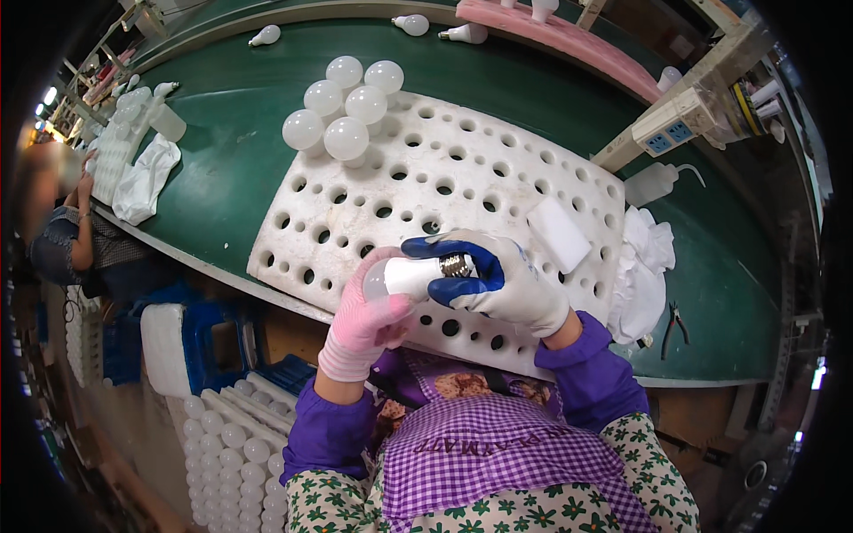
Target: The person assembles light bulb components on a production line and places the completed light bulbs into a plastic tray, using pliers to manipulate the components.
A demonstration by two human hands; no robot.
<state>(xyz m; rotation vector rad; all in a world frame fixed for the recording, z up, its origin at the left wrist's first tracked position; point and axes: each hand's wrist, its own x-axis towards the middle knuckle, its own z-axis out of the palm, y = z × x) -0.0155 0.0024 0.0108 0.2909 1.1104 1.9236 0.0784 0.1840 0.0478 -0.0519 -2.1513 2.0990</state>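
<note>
A white LED light bulb (413,277) lies sideways between my hands, its frosted dome to the left and its metal screw base to the right. My left hand (360,315), in a pink striped glove, is closed round the dome end. Wearing a white glove with blue-coated fingers, my right hand (502,280) grips the bulb near the screw base. Both hands are above the near edge of a white foam tray (418,182) full of round holes. Several bulbs (346,138) stand dome up in the tray's far left corner.
A white sponge block (558,233) rests on the tray's right side. Beside it are a white cloth (641,275), pliers (675,330) and a squeeze bottle (650,184). Loose bulbs (411,25) lie at the back of the green table (218,115). Another person (75,222) sits at the left.
</note>
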